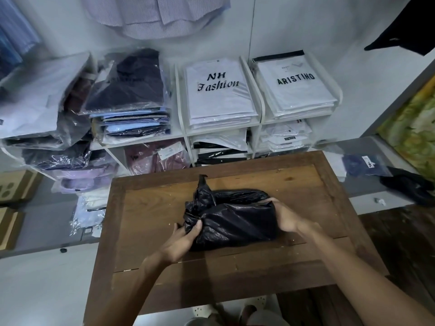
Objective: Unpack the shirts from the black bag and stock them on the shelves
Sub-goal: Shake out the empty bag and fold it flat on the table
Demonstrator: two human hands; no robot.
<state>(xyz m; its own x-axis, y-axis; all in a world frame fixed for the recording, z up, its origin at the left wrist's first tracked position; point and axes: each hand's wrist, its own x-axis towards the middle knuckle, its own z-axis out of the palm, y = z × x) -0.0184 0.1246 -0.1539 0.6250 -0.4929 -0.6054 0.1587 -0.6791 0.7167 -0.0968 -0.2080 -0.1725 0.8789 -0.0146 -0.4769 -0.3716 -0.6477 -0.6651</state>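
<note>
Two hands on black bag (pixel 231 217): left hand (pixel 182 241) fingers pinch knot at 9 o'clock; right hand (pixel 283 216) fingers curl around the 3 o'clock end. Steady bag on bench (pixel 150 231), work knot loose, don't tear.

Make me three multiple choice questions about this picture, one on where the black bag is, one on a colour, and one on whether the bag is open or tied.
1. Where does the black bag lie?
A. on the wooden table
B. on the floor
C. on a shelf

2. What colour is the packaged shirt printed NH Fashion?
A. red
B. white
C. green

3. What state is the bag in?
A. torn wide open
B. emptied and flat
C. knotted shut and full

Answers:
1. A, the bag rests on the brown tabletop in front of the shelves.
2. B, the folded shirt under the black lettering is white.
3. C, a knot shows at the bag's left end, where the left hand grips it, while the right hand holds the bulging right end.
</note>
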